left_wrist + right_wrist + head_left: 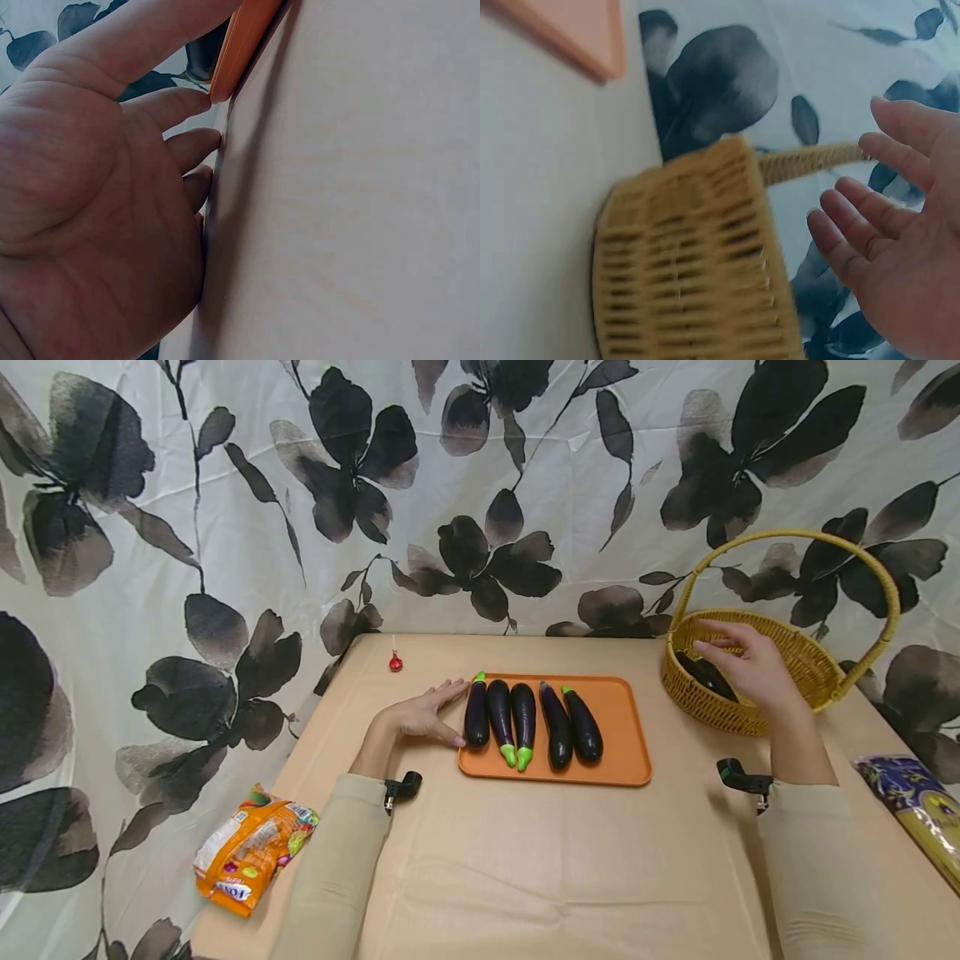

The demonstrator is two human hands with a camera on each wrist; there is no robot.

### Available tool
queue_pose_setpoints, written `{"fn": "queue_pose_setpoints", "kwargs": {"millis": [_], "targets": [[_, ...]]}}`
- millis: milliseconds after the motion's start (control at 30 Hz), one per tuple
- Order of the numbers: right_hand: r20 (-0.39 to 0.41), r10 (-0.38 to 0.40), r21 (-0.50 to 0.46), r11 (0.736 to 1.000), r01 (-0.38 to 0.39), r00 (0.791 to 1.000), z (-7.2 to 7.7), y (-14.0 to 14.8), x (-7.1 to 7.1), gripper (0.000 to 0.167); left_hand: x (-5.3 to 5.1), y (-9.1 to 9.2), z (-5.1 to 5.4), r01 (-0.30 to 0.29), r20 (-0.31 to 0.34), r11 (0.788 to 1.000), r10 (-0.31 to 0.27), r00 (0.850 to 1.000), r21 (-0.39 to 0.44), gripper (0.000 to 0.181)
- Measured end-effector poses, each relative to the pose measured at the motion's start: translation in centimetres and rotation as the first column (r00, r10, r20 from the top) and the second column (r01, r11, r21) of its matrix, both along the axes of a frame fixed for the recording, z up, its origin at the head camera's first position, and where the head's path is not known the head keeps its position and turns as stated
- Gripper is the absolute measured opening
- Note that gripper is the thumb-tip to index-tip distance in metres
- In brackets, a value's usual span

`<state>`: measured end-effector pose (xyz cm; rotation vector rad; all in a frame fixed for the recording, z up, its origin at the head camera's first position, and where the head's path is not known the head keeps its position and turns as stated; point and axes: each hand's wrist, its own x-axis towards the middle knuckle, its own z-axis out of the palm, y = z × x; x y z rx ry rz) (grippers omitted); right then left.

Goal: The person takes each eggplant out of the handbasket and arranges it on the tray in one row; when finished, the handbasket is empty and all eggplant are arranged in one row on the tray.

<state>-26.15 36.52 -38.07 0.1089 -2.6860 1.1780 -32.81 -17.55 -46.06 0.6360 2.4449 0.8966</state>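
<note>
Several dark purple eggplants (523, 718) lie side by side on an orange tray (622, 735) in the head view. My left hand (423, 714) rests at the tray's left edge, its fingers extended; in the left wrist view the fingers of that hand (112, 172) touch the table and tray side. Over the wicker basket (697, 706) is my right hand (750, 664), with dark eggplants (708, 677) lying inside below it. In the right wrist view my right hand (900, 232) has loosely spread fingers and holds nothing, above the basket's woven wall (690, 277).
An orange snack bag (255, 847) lies at the table's left edge. At the right edge is a blue and yellow package (915, 810). A small red ornament (395, 662) sits near the back left. The basket's tall handle (892, 593) arches up, and a floral cloth (525, 485) hangs behind.
</note>
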Motion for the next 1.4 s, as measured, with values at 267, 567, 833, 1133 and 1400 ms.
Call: {"fn": "queue_pose_setpoints", "kwargs": {"millis": [267, 567, 833, 1133, 1400], "targets": [[0.17, 0.013, -0.06, 0.998, -0.003, 0.985, -1.1, 2.6, -1.4, 0.07, 0.1, 0.0, 0.0, -0.005, 0.006, 1.0, 0.005, 1.0, -0.004, 0.125], [0.307, 0.077, -0.079, 0.995, -0.056, 0.948, -1.6, 4.7, -2.2, 0.078, 0.0, -0.1, 0.0, -0.011, -0.011, 1.0, 0.011, 1.0, -0.007, 0.125], [0.407, 0.115, -0.107, 0.991, -0.078, 0.906, -2.4, 6.3, -2.6, 0.07, 0.0, -0.1, 0.0, -0.006, -0.012, 1.0, 0.006, 1.0, -0.008, 0.126], [0.478, 0.162, -0.182, 0.98, -0.083, 0.863, -2.6, 6.8, -2.6, 0.058, 0.0, -0.1, 0.1, -0.015, 0.009, 1.0, 0.015, 1.0, 0.011, 0.125], [0.509, 0.182, -0.21, 0.974, -0.084, 0.841, -2.8, 7.1, -2.8, 0.052, 0.0, 0.1, 0.0, -0.013, 0.019, 1.0, 0.013, 1.0, 0.012, 0.125]]}}
